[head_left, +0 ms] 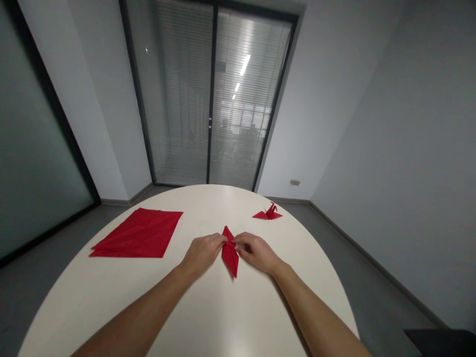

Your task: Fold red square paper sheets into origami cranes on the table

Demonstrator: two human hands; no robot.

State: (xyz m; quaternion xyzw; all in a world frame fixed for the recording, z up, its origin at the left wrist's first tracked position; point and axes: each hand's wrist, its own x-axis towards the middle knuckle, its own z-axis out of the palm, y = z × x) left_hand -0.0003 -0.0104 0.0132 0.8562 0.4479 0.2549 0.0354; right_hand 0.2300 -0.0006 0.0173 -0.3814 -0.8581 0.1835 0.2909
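Note:
A narrow, diamond-shaped piece of folded red paper [230,259] points away from me at the middle of the white table. My left hand [204,252] pinches its left edge near the middle. On the opposite edge, my right hand [257,252] grips the paper between thumb and fingers, the fingers curled. Parts of the paper's midsection are hidden by my fingertips. Beyond my right hand stands a finished red origami crane [269,213] with its wings spread.
Flat sheets of red paper [143,233] lie stacked on the left of the round white table [208,317]. Behind the table are a glass partition with blinds [186,99] and grey walls. A dark object [442,342] shows at the lower right corner.

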